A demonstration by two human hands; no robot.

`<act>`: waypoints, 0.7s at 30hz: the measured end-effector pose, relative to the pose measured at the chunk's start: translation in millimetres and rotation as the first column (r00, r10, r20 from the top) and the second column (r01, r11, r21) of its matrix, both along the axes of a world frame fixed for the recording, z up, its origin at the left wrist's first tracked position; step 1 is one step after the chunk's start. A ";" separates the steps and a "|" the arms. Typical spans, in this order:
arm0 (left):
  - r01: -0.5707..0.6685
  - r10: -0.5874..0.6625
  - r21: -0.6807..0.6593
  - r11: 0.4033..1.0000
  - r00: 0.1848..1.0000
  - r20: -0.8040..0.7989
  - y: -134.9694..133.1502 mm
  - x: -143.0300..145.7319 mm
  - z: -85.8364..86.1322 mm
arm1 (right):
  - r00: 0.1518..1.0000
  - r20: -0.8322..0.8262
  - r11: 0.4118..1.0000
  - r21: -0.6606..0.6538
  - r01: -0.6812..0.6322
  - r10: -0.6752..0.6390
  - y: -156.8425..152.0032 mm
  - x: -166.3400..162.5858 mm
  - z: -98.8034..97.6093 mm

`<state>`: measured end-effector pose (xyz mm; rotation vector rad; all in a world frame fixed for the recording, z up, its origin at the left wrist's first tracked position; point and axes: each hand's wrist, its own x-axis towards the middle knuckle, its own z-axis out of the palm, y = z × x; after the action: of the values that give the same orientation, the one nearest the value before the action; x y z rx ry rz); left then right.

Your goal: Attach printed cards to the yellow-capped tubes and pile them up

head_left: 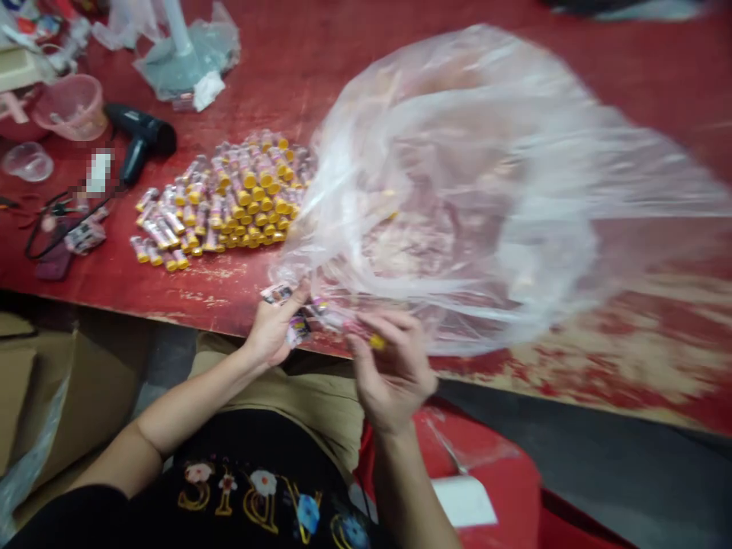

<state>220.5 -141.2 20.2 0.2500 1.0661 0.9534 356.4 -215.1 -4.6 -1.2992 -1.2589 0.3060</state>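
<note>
Nearest: black printed shirt, then both hands at near bench edge. On one side, left hand pinched shut on bag rim, small tubes pressed into same grip. Just beside it, right hand, fingers curled narrow on bunched rim, plus one yellow-capped tube; blurred, so exact grip unclear. Bag ballooned up and away from both hands, above bench; thin clear film.

Judged: near weightless, limp, slick, easy to tear or to slip out. Best held by gathered rim, several layers together, not by single wall.

Beyond left hand: pile of yellow-capped tubes, right end behind film. Farther left of that hand: black dryer, pink cup.
</note>
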 end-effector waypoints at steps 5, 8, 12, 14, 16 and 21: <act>0.013 -0.007 0.048 0.999 0.992 -0.125 8.3 4.6 14.1 | 0.999 -0.013 0.995 -0.096 -0.036 0.035 -0.6 4.7 12.9; 0.126 -0.103 0.120 0.985 0.979 -0.177 19.3 21.3 12.2 | 0.997 -0.055 0.984 -0.163 -0.066 0.058 8.9 20.6 6.5; 0.222 -0.195 0.113 0.969 0.958 -0.213 9.5 34.5 19.8 | 0.996 -0.082 0.984 -0.176 0.024 -0.039 4.2 24.2 7.1; 0.217 -0.190 0.097 0.971 0.954 -0.230 7.5 35.4 19.4 | 0.993 -0.109 0.988 -0.150 0.018 -0.035 1.4 23.0 9.7; 0.188 -0.163 0.100 0.977 0.962 -0.218 12.3 35.5 13.5 | 0.989 -0.144 0.991 -0.119 -0.062 0.044 1.6 25.6 10.3; 0.106 -0.093 0.069 0.992 0.982 -0.166 17.2 32.1 5.0 | 0.977 -0.211 0.991 -0.120 -0.066 0.039 -8.0 29.3 7.6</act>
<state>252.6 -124.1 25.2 0.4479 1.1561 0.8966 385.7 -223.1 3.0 -1.3055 -1.1105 0.5535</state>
